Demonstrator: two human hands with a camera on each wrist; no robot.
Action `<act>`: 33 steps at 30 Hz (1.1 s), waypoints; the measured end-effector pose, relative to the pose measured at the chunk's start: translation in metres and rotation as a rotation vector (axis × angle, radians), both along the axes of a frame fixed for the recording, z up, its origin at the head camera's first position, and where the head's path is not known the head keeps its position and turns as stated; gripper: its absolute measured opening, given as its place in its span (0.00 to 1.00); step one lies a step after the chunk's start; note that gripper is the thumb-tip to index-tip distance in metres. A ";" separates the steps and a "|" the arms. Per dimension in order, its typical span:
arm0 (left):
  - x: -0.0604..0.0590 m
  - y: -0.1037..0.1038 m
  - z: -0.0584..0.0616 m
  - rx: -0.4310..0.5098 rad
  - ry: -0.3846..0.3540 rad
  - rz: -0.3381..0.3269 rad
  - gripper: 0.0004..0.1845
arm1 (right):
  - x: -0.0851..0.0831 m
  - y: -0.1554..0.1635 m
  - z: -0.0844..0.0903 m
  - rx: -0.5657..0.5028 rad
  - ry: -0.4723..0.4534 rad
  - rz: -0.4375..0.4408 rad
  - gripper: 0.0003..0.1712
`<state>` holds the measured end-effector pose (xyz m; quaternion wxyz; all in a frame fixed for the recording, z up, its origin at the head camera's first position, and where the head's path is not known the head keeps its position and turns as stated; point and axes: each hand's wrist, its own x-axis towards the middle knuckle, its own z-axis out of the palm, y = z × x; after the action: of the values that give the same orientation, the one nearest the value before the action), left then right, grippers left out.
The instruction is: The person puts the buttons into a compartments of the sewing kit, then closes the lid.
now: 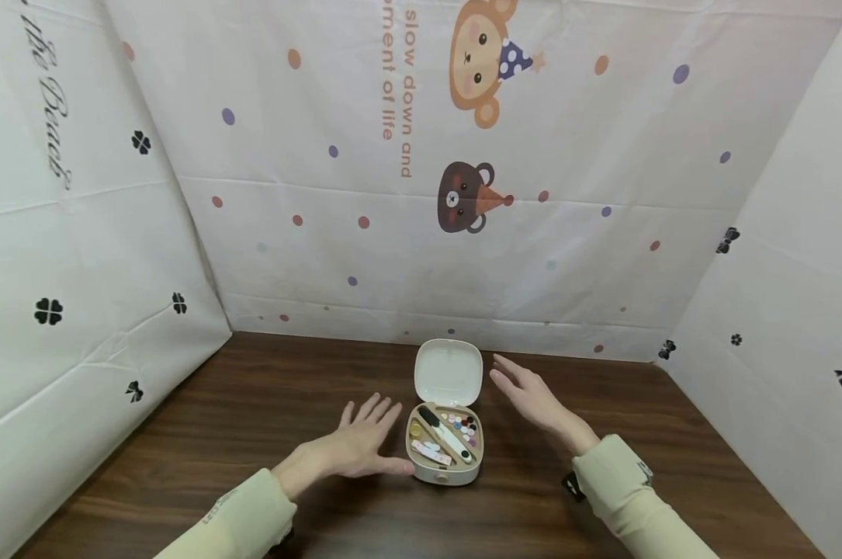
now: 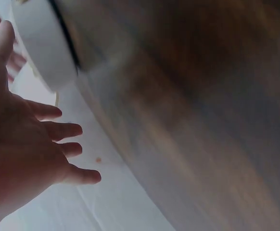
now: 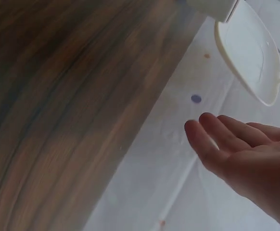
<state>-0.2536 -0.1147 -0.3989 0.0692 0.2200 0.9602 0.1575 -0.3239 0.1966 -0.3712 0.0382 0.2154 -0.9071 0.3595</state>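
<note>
A small white sewing box [image 1: 445, 476] stands on the dark wooden table with its lid [image 1: 448, 373] raised at the back. Inside, a white tool with a black end [image 1: 445, 435] lies diagonally across the middle. Several coloured buttons [image 1: 465, 425] fill the right compartment; a small pale strip [image 1: 431, 453] lies at the front left. To the left of the box is my left hand [image 1: 358, 444], fingers spread, its thumb tip right at the box's front left side. My right hand [image 1: 535, 397] hovers right of the lid, fingers extended and nothing in it.
The wooden table [image 1: 309, 369] runs back to a white printed cloth [image 1: 365, 256] hung behind it. More patterned cloth hangs along the left side [image 1: 78, 310] and the right side [image 1: 777, 310].
</note>
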 end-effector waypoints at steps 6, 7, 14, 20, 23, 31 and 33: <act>0.003 0.011 -0.006 0.017 -0.021 -0.054 0.52 | -0.008 -0.014 0.002 -0.130 -0.126 0.065 0.34; 0.004 0.011 -0.006 0.019 -0.018 -0.055 0.52 | -0.008 -0.015 0.002 -0.155 -0.143 0.075 0.33; 0.005 0.011 -0.008 0.001 0.014 -0.052 0.51 | -0.002 -0.021 0.006 -0.293 -0.207 0.073 0.31; 0.008 0.013 -0.009 -0.017 0.041 -0.045 0.51 | -0.001 -0.021 0.006 -0.370 -0.231 0.134 0.29; 0.011 0.015 -0.009 -0.026 0.052 -0.038 0.50 | 0.001 -0.022 0.006 -0.385 -0.196 0.158 0.25; 0.012 0.016 -0.008 -0.045 0.052 -0.037 0.50 | 0.018 -0.024 0.005 -0.321 -0.065 0.153 0.18; 0.013 0.017 -0.008 -0.049 0.051 -0.035 0.50 | 0.023 -0.024 0.004 -0.274 0.001 0.143 0.17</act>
<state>-0.2410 -0.0980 -0.4066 0.0531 0.2390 0.9612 0.1272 -0.3008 0.1722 -0.3671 0.0421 0.2723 -0.8319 0.4817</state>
